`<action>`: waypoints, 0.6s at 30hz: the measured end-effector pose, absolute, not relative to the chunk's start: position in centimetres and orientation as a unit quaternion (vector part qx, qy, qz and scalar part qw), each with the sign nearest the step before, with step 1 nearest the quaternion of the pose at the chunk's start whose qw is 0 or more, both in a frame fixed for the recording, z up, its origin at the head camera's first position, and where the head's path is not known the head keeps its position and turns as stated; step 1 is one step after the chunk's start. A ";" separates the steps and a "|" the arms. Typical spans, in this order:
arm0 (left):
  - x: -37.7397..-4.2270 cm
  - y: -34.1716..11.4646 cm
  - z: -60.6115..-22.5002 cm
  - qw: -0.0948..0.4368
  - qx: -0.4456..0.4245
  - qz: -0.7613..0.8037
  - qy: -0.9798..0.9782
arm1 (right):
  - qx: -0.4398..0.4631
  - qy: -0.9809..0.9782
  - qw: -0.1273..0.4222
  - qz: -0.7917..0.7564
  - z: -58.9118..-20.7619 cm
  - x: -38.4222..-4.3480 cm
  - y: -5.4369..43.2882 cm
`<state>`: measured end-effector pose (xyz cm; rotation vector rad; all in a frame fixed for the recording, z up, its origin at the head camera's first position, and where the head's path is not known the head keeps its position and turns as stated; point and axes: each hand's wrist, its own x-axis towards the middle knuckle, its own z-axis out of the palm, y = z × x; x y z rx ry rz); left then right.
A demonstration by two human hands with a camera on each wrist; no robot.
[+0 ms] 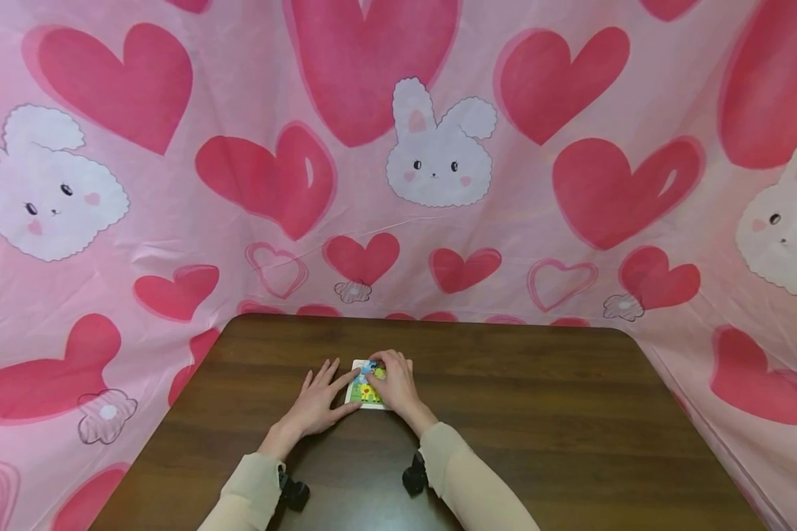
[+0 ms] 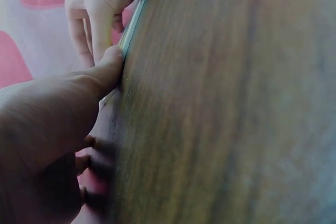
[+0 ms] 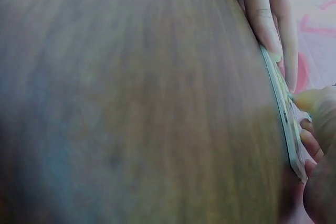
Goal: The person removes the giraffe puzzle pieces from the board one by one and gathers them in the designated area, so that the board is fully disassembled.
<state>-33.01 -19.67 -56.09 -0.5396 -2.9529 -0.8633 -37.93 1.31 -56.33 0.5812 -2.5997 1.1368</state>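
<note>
A small picture puzzle [image 1: 367, 395] in a pale frame lies flat on the table, its picture yellow, green and blue. Along its left side, my left hand [image 1: 316, 403] has its fingers spread. The left thumb [image 2: 108, 66] touches the frame's near edge, and the index fingertip reaches the puzzle's left part. From the right, my right hand [image 1: 398, 381] bends over the puzzle with thumb and fingers on its upper part. In the right wrist view the right thumb [image 3: 310, 99] meets the picture surface by a teal bit. I cannot tell whether a piece is pinched there.
The brown wooden table [image 1: 538, 413] extends around the puzzle on all sides. Behind it hangs a pink cloth [image 1: 518, 192] with hearts and rabbits, also at both sides. A black wrist camera [image 1: 295, 494] sits at the left cuff, another camera [image 1: 414, 476] at the right.
</note>
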 end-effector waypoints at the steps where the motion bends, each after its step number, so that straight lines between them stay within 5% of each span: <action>1: -33.0 -19.7 -56.1 0.008 -0.173 -0.277 -0.945 | 0.200 -0.892 0.118 0.389 -56.2 -37.9 1.3; 18: -33.7 -19.9 -57.2 0.014 -0.170 -0.266 -0.949 | 0.182 -0.868 0.094 0.452 -55.8 -38.0 1.3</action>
